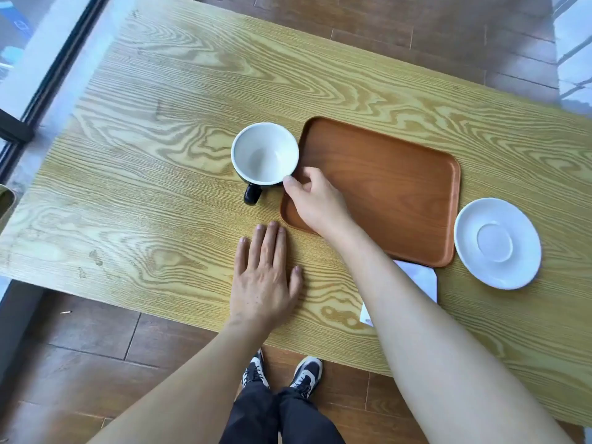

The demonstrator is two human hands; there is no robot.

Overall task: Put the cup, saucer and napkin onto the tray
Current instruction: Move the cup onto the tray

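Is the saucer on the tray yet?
No, the saucer sits on the table just off the right end of the bare tray.

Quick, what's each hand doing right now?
Left hand: open, flat on the table, holding nothing.
Right hand: fingers at the cup rim; grip cannot be told.

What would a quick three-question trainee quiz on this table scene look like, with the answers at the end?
1. True or false: the saucer already sits on the tray.
2. Which hand touches the cup? A) left B) right C) neither
3. Fill in: the napkin is partly hidden under the right ____.

Key:
1. False. It lies on the table, right of the tray.
2. B. The right hand has fingertips at the rim, no closed grip visible; the left hand lies flat on the table.
3. Forearm.
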